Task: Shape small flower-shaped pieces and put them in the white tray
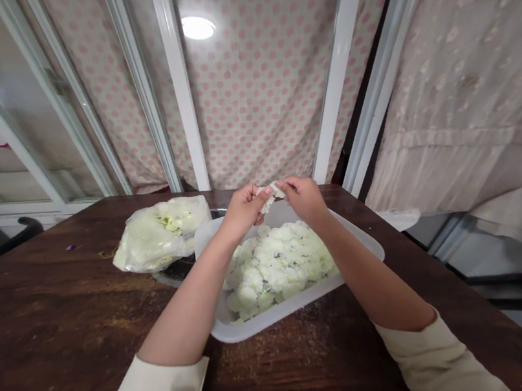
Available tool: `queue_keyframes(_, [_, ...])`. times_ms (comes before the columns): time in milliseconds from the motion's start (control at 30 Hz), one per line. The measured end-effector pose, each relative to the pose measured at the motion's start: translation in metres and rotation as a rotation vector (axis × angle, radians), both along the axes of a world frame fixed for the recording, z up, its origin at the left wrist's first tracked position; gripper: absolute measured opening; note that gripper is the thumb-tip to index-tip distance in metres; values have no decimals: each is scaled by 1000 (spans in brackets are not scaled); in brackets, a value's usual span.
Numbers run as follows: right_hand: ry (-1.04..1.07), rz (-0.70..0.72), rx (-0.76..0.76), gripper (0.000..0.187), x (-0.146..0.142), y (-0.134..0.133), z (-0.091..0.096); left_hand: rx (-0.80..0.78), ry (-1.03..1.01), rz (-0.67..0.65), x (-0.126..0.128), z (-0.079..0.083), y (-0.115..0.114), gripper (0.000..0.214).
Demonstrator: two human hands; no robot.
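White flower point(268, 205) between fingers point(290, 184); tub rim point(283, 313) below, tabletop point(57, 311) leftward.

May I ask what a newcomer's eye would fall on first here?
Probably the heap of white flowers in the translucent tub, at the centre of the dark table. Above the tub, the left hand and right hand hold a small white piece. Left of the tub sits a bulging plastic bag.

Dark wood table point(64, 323): white tub point(276, 314), bulging plastic bag point(145, 242).
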State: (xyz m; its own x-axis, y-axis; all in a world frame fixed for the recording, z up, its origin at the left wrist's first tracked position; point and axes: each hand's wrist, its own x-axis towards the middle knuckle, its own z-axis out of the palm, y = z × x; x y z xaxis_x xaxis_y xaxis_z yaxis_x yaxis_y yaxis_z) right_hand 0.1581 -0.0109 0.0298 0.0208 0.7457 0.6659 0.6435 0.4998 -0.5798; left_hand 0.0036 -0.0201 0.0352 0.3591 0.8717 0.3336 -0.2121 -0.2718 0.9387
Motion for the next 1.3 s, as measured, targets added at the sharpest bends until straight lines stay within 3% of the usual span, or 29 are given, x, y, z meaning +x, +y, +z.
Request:
queue_keyframes(67, [-3,-38,-51,30,8,6,-3,-3,-22,4,1,0,-1,37])
queue_keyframes(133, [18,20,-113,31,12,11,-5,-1,-41,24,1,1,-1,32])
queue_keyframes(300, [207,313,-281,49,-3,5,-6,-5,-81,141,1,2,0,28])
queue_keyframes(400, [164,492,-341,40,-13,-4,-3,-10,-39,155,0,1,3,29])
queue_keyframes(567, [196,577,-340,32,-13,-6,-1,30,38,156,-1,-1,5,25])
queue_keyframes(833, [185,412,-278,35,-9,2,-5,3,67,209,-1,1,2,23])
queue_keyframes(1100, [149,356,-246,31,-9,5,-8,37,114,137,3,-2,2,20])
queue_keyframes(1233, [-36,104,-237,34,-7,-4,-1,115,384,161,-33,13,16,24])
queue_keyframes(1300, [-153,1,-258,42,-7,-11,3,100,442,438,-72,19,29,24])
